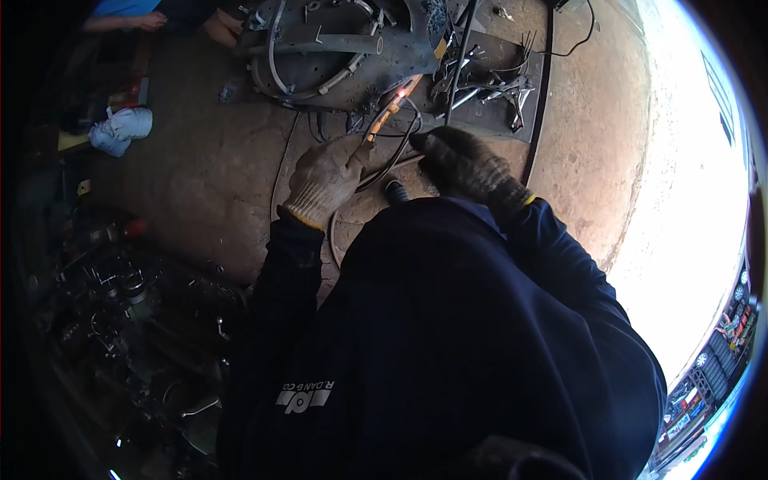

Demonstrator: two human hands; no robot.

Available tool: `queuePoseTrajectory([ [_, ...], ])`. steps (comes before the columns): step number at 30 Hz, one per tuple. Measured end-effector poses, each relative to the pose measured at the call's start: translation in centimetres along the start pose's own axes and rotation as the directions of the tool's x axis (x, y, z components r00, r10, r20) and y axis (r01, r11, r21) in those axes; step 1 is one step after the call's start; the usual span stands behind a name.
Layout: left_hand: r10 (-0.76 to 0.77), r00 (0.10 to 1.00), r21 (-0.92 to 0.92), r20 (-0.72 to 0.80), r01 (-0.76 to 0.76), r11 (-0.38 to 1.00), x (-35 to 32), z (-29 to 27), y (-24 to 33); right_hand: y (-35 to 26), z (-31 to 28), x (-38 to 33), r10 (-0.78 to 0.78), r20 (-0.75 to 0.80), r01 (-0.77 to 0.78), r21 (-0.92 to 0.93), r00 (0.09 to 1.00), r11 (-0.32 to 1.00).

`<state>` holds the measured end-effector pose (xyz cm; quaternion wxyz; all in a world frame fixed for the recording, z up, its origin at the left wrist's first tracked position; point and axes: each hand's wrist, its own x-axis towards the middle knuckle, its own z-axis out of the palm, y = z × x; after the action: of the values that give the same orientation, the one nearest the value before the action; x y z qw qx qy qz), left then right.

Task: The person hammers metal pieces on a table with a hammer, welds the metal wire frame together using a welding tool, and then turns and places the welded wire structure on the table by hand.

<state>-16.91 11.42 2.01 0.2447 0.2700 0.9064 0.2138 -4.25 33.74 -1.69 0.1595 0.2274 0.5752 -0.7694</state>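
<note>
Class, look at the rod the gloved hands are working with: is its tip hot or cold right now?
Hot. The rod glows orange, brightest at its tip beside the grey metal frame. The left hand steadies it; the right hand grips the dark handle.

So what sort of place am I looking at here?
Probably a metalwork or repair shop, open to bright daylight: gloved hands hold a glowing torch at a steel frame on a bare floor, scrap rods alongside.
</note>
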Motion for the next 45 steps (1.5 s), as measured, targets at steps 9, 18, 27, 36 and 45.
queuePoseTrajectory([
  [9,0.377,0.923,0.072,-0.079,-0.372,0.925,-0.6,4.6,0.0,0.2,6.4,-0.8,0.084,-0.265,-0.052,0.124,0.961,0.991],
  [18,0.220,0.974,-0.457,-0.046,-0.217,0.862,-1.3,3.6,-4.8,1.4,6.3,-3.9,0.034,-0.515,-0.004,0.060,0.856,0.998],
  [27,0.134,0.947,-0.605,0.292,0.074,0.793,5.3,11.9,-7.6,-1.6,4.2,-10.4,-0.147,-0.531,0.150,-0.039,0.835,0.988],
  [36,0.197,0.858,-0.838,0.474,0.372,0.399,5.0,10.9,-0.3,-0.9,1.5,-16.7,-0.191,-0.634,0.222,-0.031,0.749,0.974],
  [45,0.377,0.884,-0.882,0.276,0.077,0.466,4.0,7.1,1.0,4.1,-0.8,-19.7,-0.229,-0.684,0.339,0.029,0.693,0.940],
])
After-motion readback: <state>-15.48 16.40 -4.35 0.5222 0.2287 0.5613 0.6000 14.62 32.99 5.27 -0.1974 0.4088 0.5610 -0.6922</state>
